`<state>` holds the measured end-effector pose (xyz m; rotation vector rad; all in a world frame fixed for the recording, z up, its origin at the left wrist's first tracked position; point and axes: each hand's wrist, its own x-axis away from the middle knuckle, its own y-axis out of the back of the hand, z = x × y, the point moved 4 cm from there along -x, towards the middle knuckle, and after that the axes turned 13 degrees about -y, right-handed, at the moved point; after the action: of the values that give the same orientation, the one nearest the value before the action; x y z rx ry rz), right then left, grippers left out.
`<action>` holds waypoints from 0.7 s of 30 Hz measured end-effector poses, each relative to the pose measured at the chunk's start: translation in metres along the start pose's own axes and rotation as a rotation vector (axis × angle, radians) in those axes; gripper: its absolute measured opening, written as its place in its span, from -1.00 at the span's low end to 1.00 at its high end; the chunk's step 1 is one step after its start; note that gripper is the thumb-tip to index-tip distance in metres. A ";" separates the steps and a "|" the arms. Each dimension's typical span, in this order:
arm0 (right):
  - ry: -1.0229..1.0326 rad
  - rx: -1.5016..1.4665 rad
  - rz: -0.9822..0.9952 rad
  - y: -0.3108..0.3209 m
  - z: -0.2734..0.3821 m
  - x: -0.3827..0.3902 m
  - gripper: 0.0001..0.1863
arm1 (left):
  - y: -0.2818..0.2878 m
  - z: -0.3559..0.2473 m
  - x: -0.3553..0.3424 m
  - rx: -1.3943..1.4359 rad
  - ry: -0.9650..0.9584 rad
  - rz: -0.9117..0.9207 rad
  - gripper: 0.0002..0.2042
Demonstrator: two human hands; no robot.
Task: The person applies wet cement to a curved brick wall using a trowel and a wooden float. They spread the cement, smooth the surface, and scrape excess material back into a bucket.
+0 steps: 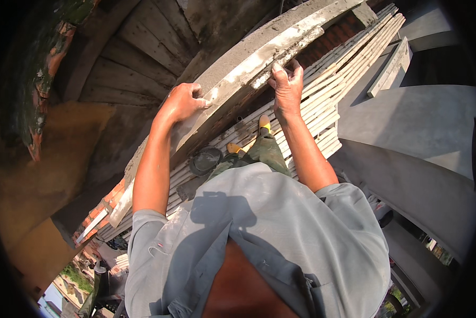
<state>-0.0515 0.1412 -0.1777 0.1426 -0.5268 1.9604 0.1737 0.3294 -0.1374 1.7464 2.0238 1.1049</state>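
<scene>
A long ledge (230, 66), topped with grey mortar and pale along its near edge, runs diagonally from lower left to upper right. My left hand (184, 103) is curled over this ledge, the thumb pressed against its near edge. To the right, a short strip crusted with rough mortar (301, 45) lies along the ledge's near side. My right hand (288, 87) grips its lower edge, thumb up and fingers bent; part of the fingers is hidden behind the strip.
I stand on a platform of pale poles (322, 98) in yellow shoes (264, 123). A dark round pan (206, 160) sits near my feet. Beyond the ledge is a recess with wooden planks (137, 53). A board (389, 69) leans at right, by grey curved concrete (413, 119).
</scene>
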 end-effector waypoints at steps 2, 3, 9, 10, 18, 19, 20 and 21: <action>0.086 0.004 -0.032 0.033 0.050 -0.036 0.04 | 0.000 0.001 0.000 0.012 -0.021 -0.013 -0.66; 0.121 0.036 -0.026 0.049 0.072 -0.056 0.05 | 0.000 0.002 0.000 0.005 -0.028 -0.013 -0.66; 0.102 0.501 -0.235 0.109 0.104 -0.150 -0.01 | 0.000 0.004 0.000 -0.037 -0.029 -0.013 -0.60; 0.148 0.713 -0.207 0.108 0.109 -0.156 -0.02 | 0.000 0.003 0.000 -0.041 -0.034 -0.029 -0.58; 0.367 1.526 0.032 0.022 0.104 -0.060 -0.05 | 0.045 0.024 0.064 0.021 0.024 -0.287 -0.53; 0.369 1.590 0.099 0.003 0.092 -0.032 -0.05 | 0.054 0.030 0.078 0.041 0.059 -0.317 -0.54; 0.378 1.600 0.193 -0.014 0.080 0.001 -0.06 | 0.062 0.036 0.094 0.032 0.081 -0.328 -0.51; 0.374 1.599 0.314 -0.033 0.066 0.031 -0.06 | 0.068 0.040 0.109 0.025 0.088 -0.343 -0.49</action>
<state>-0.0444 0.1506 -0.0990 0.6770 1.4092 2.1676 0.2220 0.4448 -0.0880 1.3111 2.2877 1.0614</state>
